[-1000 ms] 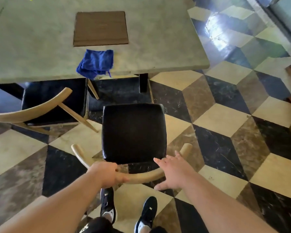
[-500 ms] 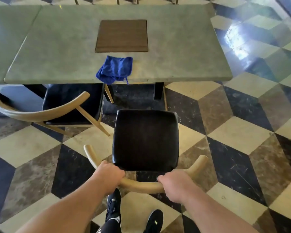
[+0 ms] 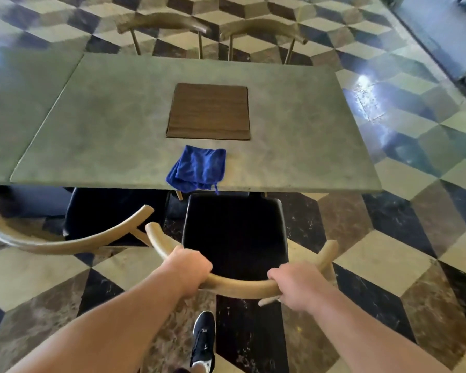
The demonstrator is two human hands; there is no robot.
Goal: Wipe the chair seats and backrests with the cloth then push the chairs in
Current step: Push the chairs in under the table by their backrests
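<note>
Glossy marble floor [image 3: 388, 219]; left grip [image 3: 189, 267], right grip [image 3: 293, 285] clasp curved wooden backrest [image 3: 240, 285].

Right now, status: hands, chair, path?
Left hand and right hand grip curved backrest. Seat front at table edge. Blue cloth overhangs edge; neighbouring chair close left.

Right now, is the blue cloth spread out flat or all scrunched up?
Scrunched up. The blue cloth lies bunched in wrinkly folds at the near edge of the table, one corner hanging over.
</note>
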